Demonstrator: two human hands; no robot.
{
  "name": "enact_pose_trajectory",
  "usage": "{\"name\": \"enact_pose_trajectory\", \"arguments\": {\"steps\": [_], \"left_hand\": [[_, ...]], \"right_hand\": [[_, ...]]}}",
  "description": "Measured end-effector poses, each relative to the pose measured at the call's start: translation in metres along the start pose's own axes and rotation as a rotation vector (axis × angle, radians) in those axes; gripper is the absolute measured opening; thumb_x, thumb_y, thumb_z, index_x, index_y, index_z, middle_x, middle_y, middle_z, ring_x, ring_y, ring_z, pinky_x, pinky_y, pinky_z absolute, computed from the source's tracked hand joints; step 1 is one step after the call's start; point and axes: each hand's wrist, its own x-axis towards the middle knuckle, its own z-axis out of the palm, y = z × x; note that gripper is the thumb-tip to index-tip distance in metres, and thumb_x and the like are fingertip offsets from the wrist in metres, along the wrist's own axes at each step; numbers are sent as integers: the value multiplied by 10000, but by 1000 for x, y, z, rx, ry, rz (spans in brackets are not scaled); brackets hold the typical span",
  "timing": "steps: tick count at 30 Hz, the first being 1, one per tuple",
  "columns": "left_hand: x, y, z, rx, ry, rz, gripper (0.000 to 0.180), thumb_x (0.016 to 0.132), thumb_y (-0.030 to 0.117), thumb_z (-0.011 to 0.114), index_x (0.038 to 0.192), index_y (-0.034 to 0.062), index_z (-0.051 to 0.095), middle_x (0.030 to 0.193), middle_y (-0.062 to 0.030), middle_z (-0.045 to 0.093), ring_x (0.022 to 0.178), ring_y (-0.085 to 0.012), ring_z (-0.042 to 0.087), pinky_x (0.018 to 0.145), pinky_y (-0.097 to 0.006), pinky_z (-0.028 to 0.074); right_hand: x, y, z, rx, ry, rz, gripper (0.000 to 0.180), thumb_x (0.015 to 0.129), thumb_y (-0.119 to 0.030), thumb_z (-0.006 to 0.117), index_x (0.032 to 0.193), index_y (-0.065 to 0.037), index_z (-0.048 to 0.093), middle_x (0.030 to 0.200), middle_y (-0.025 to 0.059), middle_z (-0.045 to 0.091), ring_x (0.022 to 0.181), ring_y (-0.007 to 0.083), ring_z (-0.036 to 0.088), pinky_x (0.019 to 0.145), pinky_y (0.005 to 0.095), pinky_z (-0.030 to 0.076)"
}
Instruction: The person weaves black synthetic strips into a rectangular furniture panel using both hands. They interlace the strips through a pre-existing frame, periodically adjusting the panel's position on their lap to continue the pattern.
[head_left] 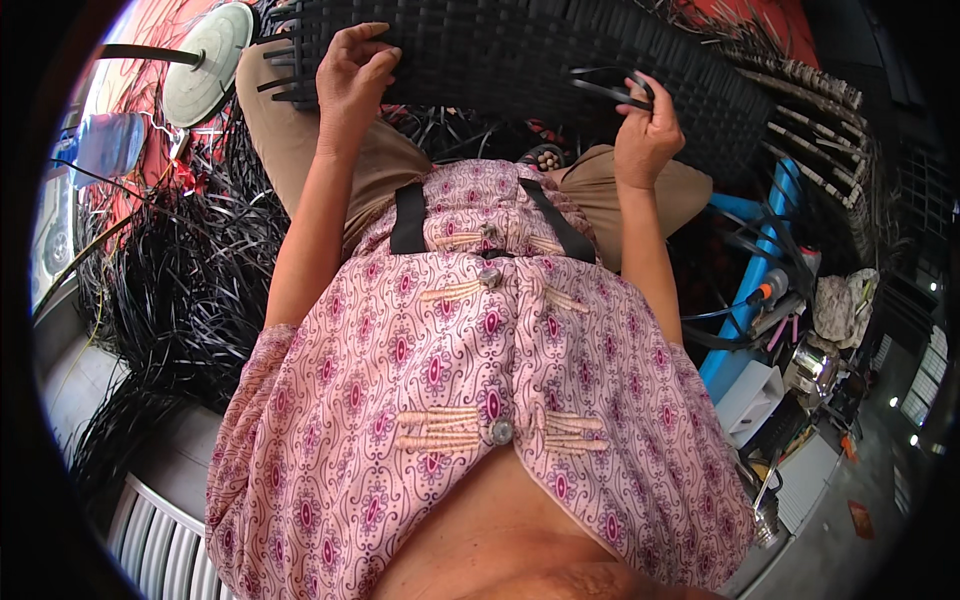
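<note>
Two hands [352,75] [645,130], one black woven panel [500,50], one round fan [205,62].

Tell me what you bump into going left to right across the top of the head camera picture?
Round grey fan → left hand on the black woven panel → right hand pinching a black strip → blue frame.

A round grey disc [208,62] lies upper left, a blue frame [752,268] stands right.

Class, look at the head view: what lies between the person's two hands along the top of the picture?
Between the left hand and right hand stretches the black woven panel, unbroken across the head view.
</note>
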Motion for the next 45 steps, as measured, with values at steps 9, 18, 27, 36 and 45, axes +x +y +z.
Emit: {"name": "enact_pose_trajectory", "arguments": {"steps": [9, 18, 27, 36, 45], "left_hand": [[0, 2, -2, 21, 2, 32, 343, 856, 75, 729, 1188, 38, 647, 916, -31, 701, 714, -63, 602, 616, -212, 502], [13, -6, -34, 28, 70, 113, 320, 851, 44, 708, 1163, 7, 647, 930, -54, 725, 852, -101, 663, 787, -220, 515], [45, -14, -141, 65, 337, 241, 307, 877, 69, 749, 1162, -9, 664, 913, -38, 711, 780, -82, 627, 719, -208, 496], [-18, 132, -105, 107, -4, 271, 386, 853, -53, 722, 1228, 3, 650, 945, -2, 684, 858, -53, 615, 745, -185, 475], [-19, 164, -35, -103, -254, 260, 330, 874, -61, 645, 1192, 17, 601, 830, 27, 597, 670, -10, 513, 573, -170, 382]], "right_hand": [[8, 4, 1, 337, -27, 208, 392, 856, 121, 416, 1066, -15, 717, 986, 102, 732, 687, 107, 640, 647, 243, 527], [13, -4, -5, 111, -245, -27, 372, 783, 29, 726, 1133, -98, 705, 940, 30, 700, 712, 76, 628, 653, 246, 531], [16, -22, 7, -164, -390, -292, 333, 792, -31, 765, 1106, -120, 698, 988, 12, 687, 664, 145, 623, 629, 296, 550], [40, -90, 39, 341, -370, -246, 171, 906, -136, 735, 1054, -50, 737, 892, 44, 719, 741, 89, 655, 658, 237, 526], [52, -159, 89, 880, -1118, 6, 285, 1014, -219, 627, 1223, -32, 679, 1092, 104, 694, 1032, 172, 637, 925, 282, 493]]}}
